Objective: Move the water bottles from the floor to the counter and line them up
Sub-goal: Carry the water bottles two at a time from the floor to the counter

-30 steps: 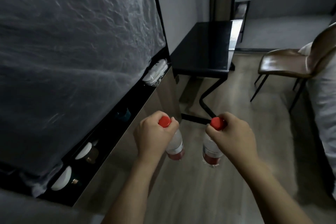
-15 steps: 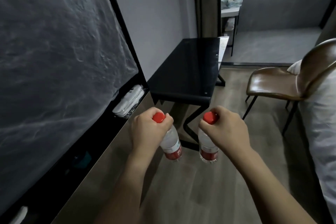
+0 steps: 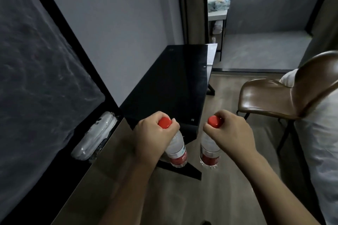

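Two clear water bottles with red caps and red labels hang in the air in front of me. My left hand [image 3: 152, 136] grips the neck of the left bottle [image 3: 176, 152], which tilts slightly right. My right hand [image 3: 232, 134] grips the neck of the right bottle [image 3: 208, 153], held upright. Both bottles hang above the wooden floor, just in front of the near end of a glossy black counter [image 3: 173, 86] that runs along the grey wall.
A large black-framed panel [image 3: 42, 71] leans on the left, with a plastic-wrapped pack [image 3: 95, 139] at its foot beside a brown ledge [image 3: 102, 170]. A brown leather chair [image 3: 285, 95] stands to the right, white bedding [image 3: 325, 133] beside it. A doorway opens at the back.
The view has lifted and swung toward the black counter. Both hands have risen with their bottles and come closer to the counter's near end.
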The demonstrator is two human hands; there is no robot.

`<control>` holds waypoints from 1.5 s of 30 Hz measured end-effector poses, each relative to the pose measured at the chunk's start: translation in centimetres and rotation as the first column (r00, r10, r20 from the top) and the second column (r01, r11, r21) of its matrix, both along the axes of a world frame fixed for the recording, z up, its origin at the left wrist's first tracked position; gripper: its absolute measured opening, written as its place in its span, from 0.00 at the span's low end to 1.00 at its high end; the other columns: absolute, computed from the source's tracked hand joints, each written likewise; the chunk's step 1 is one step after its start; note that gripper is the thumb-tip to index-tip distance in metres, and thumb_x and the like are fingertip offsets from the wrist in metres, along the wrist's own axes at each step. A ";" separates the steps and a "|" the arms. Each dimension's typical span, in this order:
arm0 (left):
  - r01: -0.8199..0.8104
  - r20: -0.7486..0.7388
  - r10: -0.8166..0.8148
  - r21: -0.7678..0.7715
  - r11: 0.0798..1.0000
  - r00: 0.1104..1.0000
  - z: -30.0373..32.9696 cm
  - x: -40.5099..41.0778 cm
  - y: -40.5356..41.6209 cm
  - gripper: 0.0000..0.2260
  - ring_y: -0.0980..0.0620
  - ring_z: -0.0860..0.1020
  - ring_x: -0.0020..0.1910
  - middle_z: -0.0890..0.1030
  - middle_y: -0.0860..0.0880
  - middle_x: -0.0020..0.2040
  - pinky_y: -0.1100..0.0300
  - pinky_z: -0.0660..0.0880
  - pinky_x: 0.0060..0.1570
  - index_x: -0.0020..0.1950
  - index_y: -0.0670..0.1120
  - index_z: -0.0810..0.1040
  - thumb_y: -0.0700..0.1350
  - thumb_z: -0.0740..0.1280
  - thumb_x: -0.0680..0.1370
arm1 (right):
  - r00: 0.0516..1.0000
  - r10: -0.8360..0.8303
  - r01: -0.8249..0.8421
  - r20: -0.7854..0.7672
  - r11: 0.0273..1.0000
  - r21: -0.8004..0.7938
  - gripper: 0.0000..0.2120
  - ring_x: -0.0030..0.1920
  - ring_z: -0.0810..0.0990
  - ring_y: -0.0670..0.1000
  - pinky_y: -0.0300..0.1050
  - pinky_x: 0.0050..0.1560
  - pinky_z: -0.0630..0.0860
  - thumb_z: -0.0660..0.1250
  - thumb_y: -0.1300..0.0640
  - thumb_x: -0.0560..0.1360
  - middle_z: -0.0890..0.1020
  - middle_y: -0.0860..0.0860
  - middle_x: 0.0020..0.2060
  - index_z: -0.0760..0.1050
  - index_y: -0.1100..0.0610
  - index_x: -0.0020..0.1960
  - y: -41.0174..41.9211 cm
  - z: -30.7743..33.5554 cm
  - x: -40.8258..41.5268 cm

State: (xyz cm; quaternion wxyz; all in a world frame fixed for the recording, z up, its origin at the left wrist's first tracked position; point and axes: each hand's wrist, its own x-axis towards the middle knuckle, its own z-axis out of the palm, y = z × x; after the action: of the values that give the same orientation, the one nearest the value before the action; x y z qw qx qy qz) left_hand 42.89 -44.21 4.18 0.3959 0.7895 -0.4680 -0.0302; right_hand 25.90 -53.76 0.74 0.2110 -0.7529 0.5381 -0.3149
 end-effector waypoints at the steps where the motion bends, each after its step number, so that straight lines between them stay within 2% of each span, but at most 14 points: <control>1: 0.016 -0.003 -0.016 0.012 1.000 1.000 0.2 0.5 -1.5 0.09 0.55 0.79 0.34 0.78 0.52 0.31 0.56 0.78 0.39 0.36 0.49 0.77 0.52 0.71 0.73 | 1.000 -0.001 0.001 -0.003 1.000 0.000 0.10 0.34 0.76 0.45 0.40 0.33 0.69 0.66 0.41 0.64 0.77 0.41 0.31 0.74 0.45 0.40 -1.6 0.2 0.4; 3: 0.035 -0.003 -0.035 0.008 0.999 0.999 0.8 1.3 -4.9 0.10 0.55 0.79 0.34 0.78 0.53 0.31 0.56 0.79 0.38 0.36 0.51 0.77 0.53 0.70 0.73 | 1.000 -0.011 0.011 0.010 1.000 -0.010 0.10 0.34 0.77 0.44 0.41 0.33 0.71 0.66 0.41 0.64 0.78 0.42 0.32 0.74 0.45 0.40 -5.0 0.8 1.1; 8: 0.050 0.039 -0.047 -0.070 0.996 0.998 0.9 2.2 -13.5 0.09 0.57 0.78 0.31 0.77 0.54 0.28 0.58 0.78 0.35 0.35 0.51 0.77 0.51 0.72 0.72 | 0.997 -0.039 0.042 0.060 0.998 -0.045 0.10 0.32 0.75 0.42 0.41 0.31 0.71 0.67 0.41 0.65 0.77 0.42 0.30 0.72 0.46 0.38 -12.7 1.7 1.4; 12: 0.057 0.027 -0.056 -0.071 0.996 0.998 0.0 2.6 -20.2 0.10 0.58 0.78 0.30 0.77 0.57 0.28 0.64 0.75 0.31 0.33 0.53 0.75 0.57 0.67 0.70 | 0.996 -0.065 0.068 0.062 0.997 -0.034 0.11 0.30 0.74 0.42 0.39 0.28 0.65 0.65 0.41 0.64 0.76 0.43 0.27 0.71 0.48 0.35 -19.3 1.1 1.2; 14: 0.052 0.046 -0.049 -0.071 0.996 0.998 -0.4 2.4 -23.6 0.11 0.58 0.77 0.29 0.76 0.57 0.27 0.67 0.71 0.29 0.32 0.54 0.75 0.58 0.66 0.69 | 0.998 -0.053 0.054 0.044 0.998 -0.024 0.11 0.30 0.74 0.42 0.39 0.28 0.65 0.66 0.41 0.64 0.76 0.44 0.27 0.71 0.49 0.35 -22.8 0.5 1.0; 17: 0.032 0.054 -0.029 -0.057 0.998 0.998 -0.8 1.5 -28.6 0.10 0.58 0.78 0.30 0.77 0.56 0.28 0.66 0.71 0.29 0.32 0.53 0.75 0.58 0.67 0.69 | 1.000 -0.006 0.006 0.027 1.000 0.003 0.11 0.30 0.74 0.42 0.39 0.29 0.66 0.66 0.41 0.63 0.76 0.43 0.28 0.72 0.48 0.36 -27.9 -0.3 0.1; 24: 0.011 0.107 -0.004 -0.059 0.998 0.994 0.2 -0.3 -40.0 0.09 0.60 0.78 0.33 0.77 0.57 0.28 0.67 0.71 0.30 0.33 0.54 0.76 0.54 0.70 0.72 | 1.000 0.012 -0.012 0.010 1.000 -0.015 0.11 0.29 0.70 0.42 0.35 0.28 0.60 0.65 0.41 0.64 0.74 0.41 0.28 0.71 0.47 0.38 -40.1 0.3 -1.6; 28: 0.013 0.080 -0.007 -0.070 0.997 0.997 0.4 -0.6 -45.6 0.09 0.58 0.78 0.31 0.77 0.56 0.28 0.65 0.75 0.30 0.34 0.54 0.77 0.54 0.70 0.72 | 0.999 0.036 -0.036 0.010 0.999 -0.013 0.10 0.28 0.67 0.37 0.34 0.28 0.58 0.68 0.43 0.64 0.72 0.39 0.27 0.70 0.45 0.38 -46.0 0.8 -1.5; 33: 0.011 0.052 -0.008 -0.064 0.998 0.999 -0.5 0.8 -53.3 0.10 0.58 0.78 0.30 0.77 0.56 0.28 0.59 0.78 0.32 0.34 0.53 0.77 0.56 0.68 0.71 | 0.999 0.052 -0.052 0.012 0.999 0.000 0.10 0.30 0.73 0.42 0.39 0.29 0.64 0.67 0.42 0.64 0.75 0.42 0.28 0.72 0.48 0.37 -54.0 -0.2 0.1; 38: 0.006 0.031 -0.004 -0.040 0.999 1.000 -1.9 4.2 -60.7 0.10 0.58 0.78 0.30 0.78 0.56 0.29 0.55 0.79 0.34 0.34 0.53 0.78 0.57 0.68 0.71 | 0.996 0.077 -0.077 -0.045 0.997 0.006 0.10 0.30 0.72 0.42 0.36 0.29 0.61 0.67 0.42 0.65 0.75 0.42 0.29 0.73 0.48 0.38 -61.3 -1.3 4.1; 41: -0.019 0.002 0.019 -0.044 0.999 1.000 -2.1 6.5 -64.4 0.10 0.58 0.78 0.30 0.78 0.56 0.29 0.54 0.79 0.34 0.35 0.53 0.77 0.58 0.68 0.71 | 0.990 0.119 -0.119 -0.076 0.993 0.006 0.10 0.32 0.75 0.45 0.38 0.31 0.65 0.66 0.41 0.65 0.76 0.41 0.30 0.72 0.46 0.40 -65.3 -1.2 6.4; 45: -0.071 0.002 0.071 -0.048 0.996 0.997 -2.3 9.2 -68.2 0.09 0.58 0.78 0.31 0.78 0.56 0.29 0.57 0.79 0.34 0.36 0.53 0.77 0.55 0.70 0.72 | 0.986 0.144 -0.145 -0.080 0.989 -0.011 0.10 0.31 0.71 0.41 0.38 0.30 0.64 0.67 0.40 0.65 0.73 0.38 0.29 0.71 0.44 0.41 -69.7 -0.8 9.5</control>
State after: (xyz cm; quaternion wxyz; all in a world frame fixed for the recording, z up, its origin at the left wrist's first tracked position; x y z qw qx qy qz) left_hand 52.05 -112.44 1.88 0.4144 0.7961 -0.4409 -0.0033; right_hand 35.38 -123.43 -0.05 0.2054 -0.8036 0.4873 -0.2732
